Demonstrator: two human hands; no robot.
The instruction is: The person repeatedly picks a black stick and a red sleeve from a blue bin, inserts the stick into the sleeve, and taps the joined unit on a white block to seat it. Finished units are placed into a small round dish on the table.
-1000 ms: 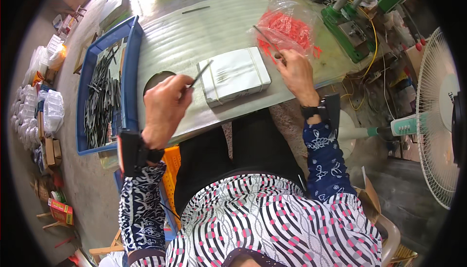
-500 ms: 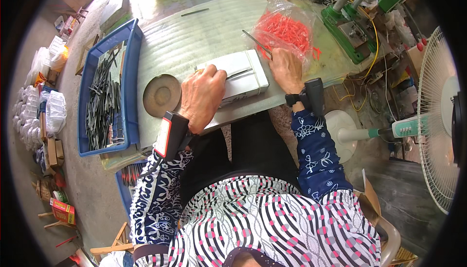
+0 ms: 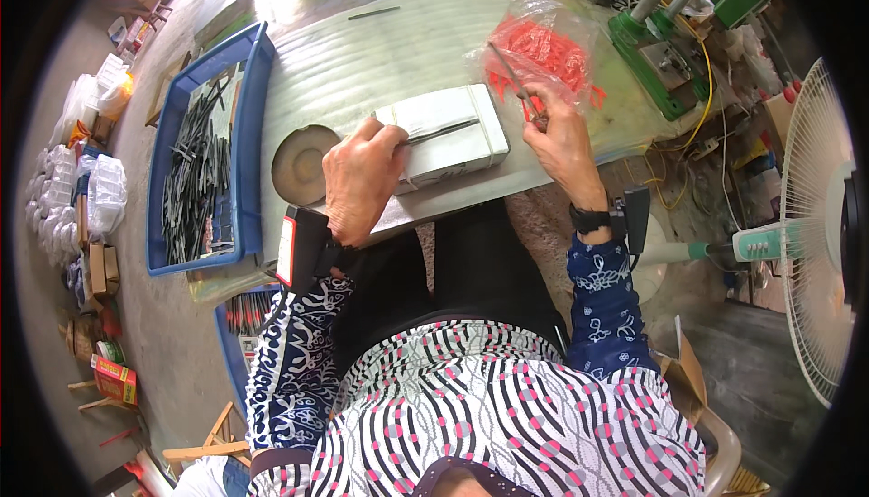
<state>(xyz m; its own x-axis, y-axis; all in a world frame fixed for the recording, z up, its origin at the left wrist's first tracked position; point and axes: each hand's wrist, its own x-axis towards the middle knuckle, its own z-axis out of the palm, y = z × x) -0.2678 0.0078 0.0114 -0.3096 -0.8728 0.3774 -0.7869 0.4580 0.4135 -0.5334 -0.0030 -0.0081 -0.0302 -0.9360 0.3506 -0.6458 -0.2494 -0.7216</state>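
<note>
My left hand (image 3: 364, 176) is closed in a pinch on the near end of a slim dark metal strip (image 3: 444, 130), which lies across the top of a white box (image 3: 462, 108). My right hand (image 3: 561, 139) is raised to the right of that box, its fingers wrapped round a thin grey metal tool (image 3: 511, 73). The tool slants up and away to the left, past the edge of a clear bag of red plastic pieces (image 3: 539, 49). Its exact kind does not show. A round brown dish (image 3: 294, 167) sits beside my left hand.
Left on the table is a blue tray (image 3: 249, 153) holding many slim dark strips (image 3: 195, 180). Another strip (image 3: 373, 14) lies on the pale foam sheet (image 3: 344, 62). A green press (image 3: 665, 67) stands at the far right, a white fan (image 3: 819, 225) at right.
My right hand has moved back and right with the thin tool, away from the box. My left hand stays at the box with the strip. The whole view has shifted slightly.
</note>
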